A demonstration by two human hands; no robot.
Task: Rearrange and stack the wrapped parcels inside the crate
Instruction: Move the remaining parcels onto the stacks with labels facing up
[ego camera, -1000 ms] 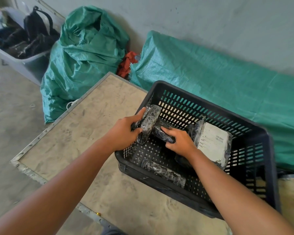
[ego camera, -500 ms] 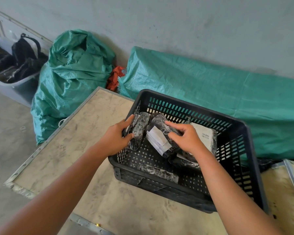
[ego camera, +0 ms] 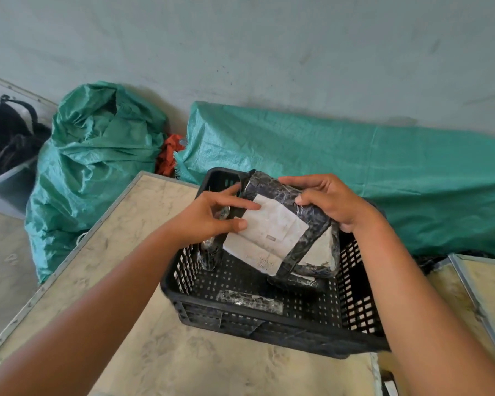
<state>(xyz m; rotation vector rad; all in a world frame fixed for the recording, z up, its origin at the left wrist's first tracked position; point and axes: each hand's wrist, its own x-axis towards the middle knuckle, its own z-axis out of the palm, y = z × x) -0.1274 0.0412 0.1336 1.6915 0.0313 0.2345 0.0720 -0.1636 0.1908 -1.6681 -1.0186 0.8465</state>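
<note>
— What's in the crate (ego camera: 320, 335)?

— From my feed, the black slotted crate sits on a pale table (ego camera: 166, 358), at about 1 o'clock from the camera. On its floor, near the 6 o'clock wall, a slim wrapped parcel (ego camera: 249, 301) lies flat. Against the 9 o'clock wall another dark wrapped parcel (ego camera: 211, 252) stands on end. Toward 3 o'clock a bigger parcel with a white label (ego camera: 322, 252) leans upright, with a dark bundle (ego camera: 297, 282) under it; I cannot tell whether that bundle is one parcel or two.

— And the one being handled?

— A flat parcel (ego camera: 277, 224), dark wrap with a white sheet on its face, is held tilted above the crate's middle, over the far rim and clear of the floor.

— The hands?

— The right hand (ego camera: 336, 202) is clamped on the parcel's 2 o'clock corner, thumb on the face, fingers curled over the top edge. The left hand (ego camera: 212, 217) is half open at the 9 o'clock edge: thumb and one finger rest on the white sheet, the other fingers are spread loosely. I cannot tell whether it bears any weight.

— Other containers?

— At 10 o'clock a green sack (ego camera: 97, 167) stands by the wall, a grey tub (ego camera: 9, 178) holding dark bags beside it. At 2 o'clock a long green tarp (ego camera: 355, 172) covers something I cannot see.
</note>
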